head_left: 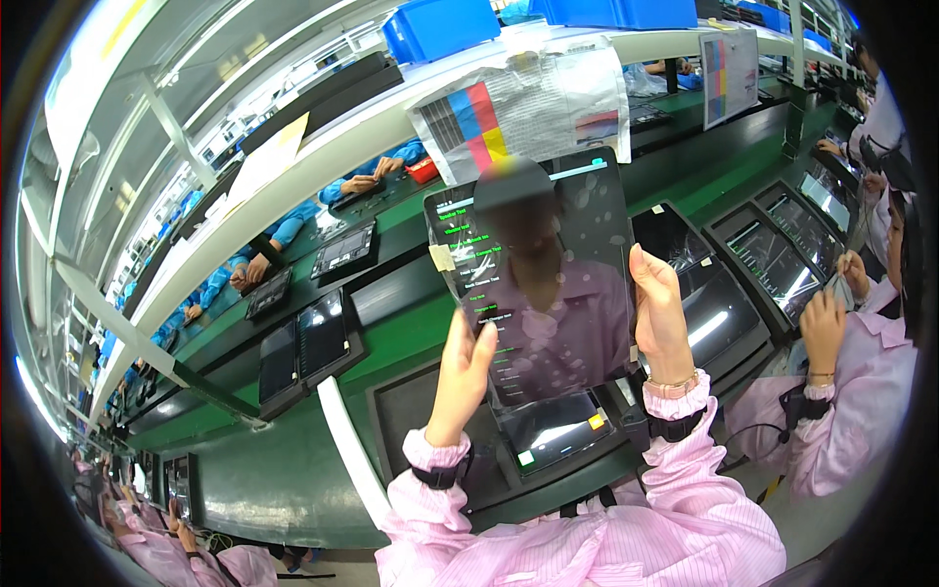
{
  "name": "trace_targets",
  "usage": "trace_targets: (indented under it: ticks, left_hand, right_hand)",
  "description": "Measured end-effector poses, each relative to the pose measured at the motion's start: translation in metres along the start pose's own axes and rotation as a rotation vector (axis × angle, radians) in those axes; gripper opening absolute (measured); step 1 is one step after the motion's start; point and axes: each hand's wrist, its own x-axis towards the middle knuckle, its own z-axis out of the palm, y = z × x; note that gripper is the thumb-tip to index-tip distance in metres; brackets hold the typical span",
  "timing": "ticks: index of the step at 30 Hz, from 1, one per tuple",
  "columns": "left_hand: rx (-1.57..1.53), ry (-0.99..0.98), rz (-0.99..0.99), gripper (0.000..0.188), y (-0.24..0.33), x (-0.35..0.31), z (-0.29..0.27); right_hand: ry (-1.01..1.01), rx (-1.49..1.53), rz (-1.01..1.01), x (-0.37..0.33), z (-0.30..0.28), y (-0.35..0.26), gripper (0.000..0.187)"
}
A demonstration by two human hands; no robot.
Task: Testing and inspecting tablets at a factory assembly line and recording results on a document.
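Observation:
A black tablet [575,328] is held up in front of me, tilted, between my two hands. Its lit screen shows a list of green and white lines on a dark, glossy, reflecting surface. My left hand [460,370] is closed on the lower left edge, thumb at the front. On the right edge my right hand [661,301] grips the tablet, its other fingers mostly behind it. A small pale tab [442,257] sticks to the tablet's left edge. Below it, another tablet [550,437], with a yellow and a pale green patch on its screen, lies in a black tray [399,409].
Right of me, a black tray [740,247] holds tablets, and a co-worker's hand [822,328] is near them. Ahead runs a green conveyor [384,286] with tablets in trays. A white shelf [357,132] carries blue bins [440,29] and a hanging colour-printed sheet [548,108].

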Motion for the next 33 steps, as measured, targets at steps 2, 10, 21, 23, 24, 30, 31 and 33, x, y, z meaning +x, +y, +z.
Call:
trace_targets:
  ticks: [2,10,21,23,24,30,31,33]
  left_hand:
    - [-0.004,-0.100,-0.036,0.053,-0.006,-0.021,-0.004]
    - [0.114,-0.244,-0.174,0.031,-0.018,-0.058,-0.014]
    - [0.097,-0.253,-0.201,0.026,-0.015,-0.065,-0.016]
    - [0.080,-0.234,-0.206,0.026,-0.016,-0.066,-0.016]
    - [0.080,-0.233,-0.205,0.026,-0.014,-0.066,-0.015]
    - [0.125,-0.232,-0.190,0.026,-0.009,-0.066,-0.013]
    - [0.118,-0.228,-0.190,0.026,-0.010,-0.067,-0.014]
    - [0.111,-0.223,-0.190,0.026,-0.010,-0.067,-0.014]
  right_hand:
    - [-0.005,0.031,-0.008,-0.002,0.004,-0.007,0.036]
    - [0.057,0.074,-0.068,-0.002,0.025,-0.026,0.033]
    - [0.006,0.093,-0.054,-0.005,0.020,-0.025,0.034]
    - [-0.010,0.096,-0.053,-0.006,0.020,-0.024,0.035]
    - [-0.011,0.096,-0.052,-0.006,0.020,-0.024,0.035]
    - [-0.008,0.081,-0.059,-0.007,0.021,-0.025,0.036]
    - [-0.010,0.086,-0.057,-0.007,0.022,-0.024,0.036]
    - [-0.011,0.091,-0.055,-0.006,0.022,-0.023,0.036]
